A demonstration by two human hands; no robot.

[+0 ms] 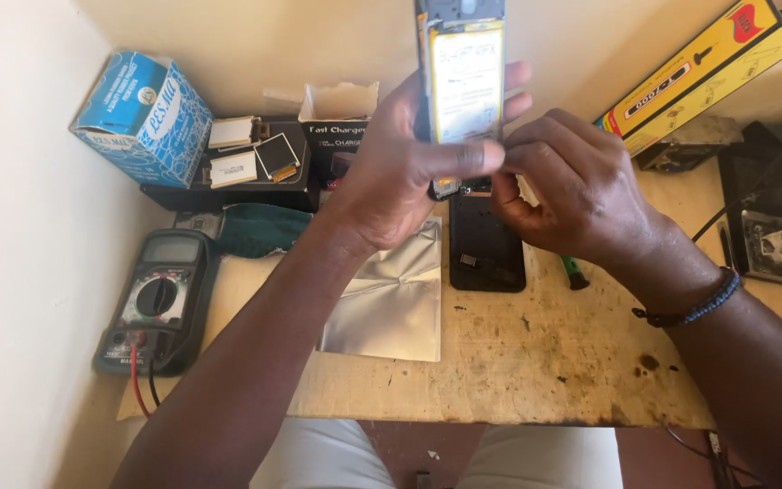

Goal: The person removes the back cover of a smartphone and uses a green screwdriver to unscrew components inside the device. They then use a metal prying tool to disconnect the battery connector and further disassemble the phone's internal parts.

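Hands raised above a worn wooden bench [500, 362]. I see my left hand [400, 172] clasping an opened phone body with its yellow-labelled battery [465, 81] upright, facing me for inspection. My right hand [572, 186] pinches at its lower edge. A black back cover [487, 254] lies flat beneath, parked aside.

What the head view hides or cuts off

The opened phone [460, 81] runs off the top edge, and its lower end is covered by the left hand [409, 167] and right hand [572, 195], so whatever the right fingertips pinch there cannot be made out. The yellow box [708, 72] is cropped at the upper right corner. The black phone back cover [488, 254] lies partly behind the hands, and the green-handled tool [576, 272] shows only its end. The multimeter [157, 299] dial markings are too small to tell.
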